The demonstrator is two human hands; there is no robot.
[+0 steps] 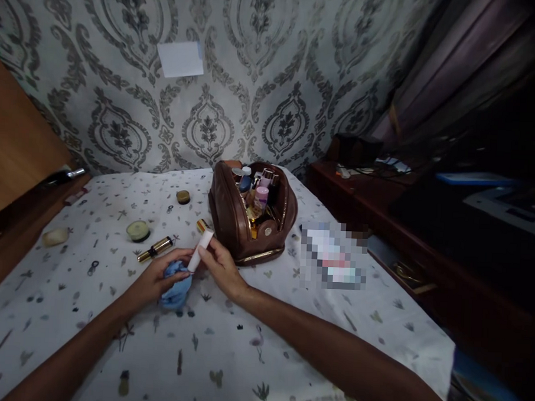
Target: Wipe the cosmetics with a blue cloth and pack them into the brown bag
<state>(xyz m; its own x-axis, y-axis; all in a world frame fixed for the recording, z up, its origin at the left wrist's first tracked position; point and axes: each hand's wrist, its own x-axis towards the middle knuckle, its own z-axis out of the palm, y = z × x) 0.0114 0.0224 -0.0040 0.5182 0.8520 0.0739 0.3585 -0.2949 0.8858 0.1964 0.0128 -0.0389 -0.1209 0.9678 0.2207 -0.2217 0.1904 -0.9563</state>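
Note:
A white cylindrical tube point(199, 253) stands tilted between my two hands. My right hand point(224, 274) is closed on it from the right side. My left hand point(160, 277) grips a crumpled blue cloth point(176, 294), and its fingers touch the tube's lower left side. Just behind the hands sits an unzipped brown cosmetic bag point(226, 219) with several bottles and jars inside. A small gold item point(201, 225) lies against the bag's left side, partly hidden by the tube. Left of my left hand lies a gold and black cosmetic tube point(155, 250).
A round jar with a pale green top point(138, 230) and a small dark gold jar point(183, 197) stand on the patterned white cloth point(217, 346). A beige object point(55, 237) lies far left. On the right is a pixelated item point(333, 255), beside a dark wooden desk point(352, 192).

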